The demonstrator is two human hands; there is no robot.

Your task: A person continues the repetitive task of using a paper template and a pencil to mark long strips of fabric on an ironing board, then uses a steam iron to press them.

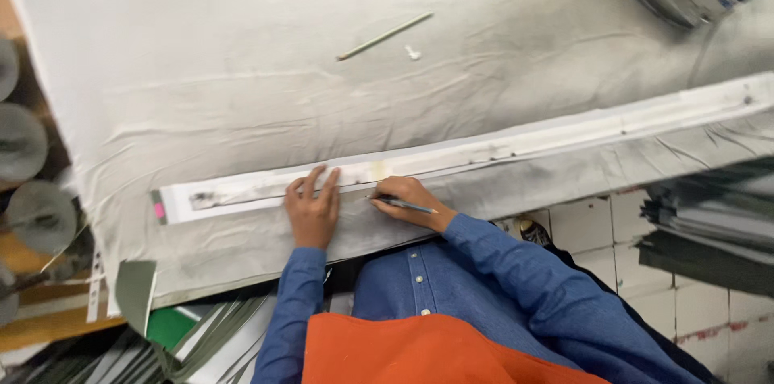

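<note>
The left hand [313, 210] lies flat, fingers spread, pinning the white strip [484, 146]; the right hand [407, 200] grips a pen [403, 205], marking near the strip's left end, most of its length unreached.

Left hand [313, 208] flat, fingers [316, 182] spread; right hand [407, 198] curled, pinching.

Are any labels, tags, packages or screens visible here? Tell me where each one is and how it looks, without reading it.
Tag: a small rectangle, pink with a green edge, at the left end of the long white strip on the grey cloth, left of the left hand.
No packages, signs or screens are visible.
</note>
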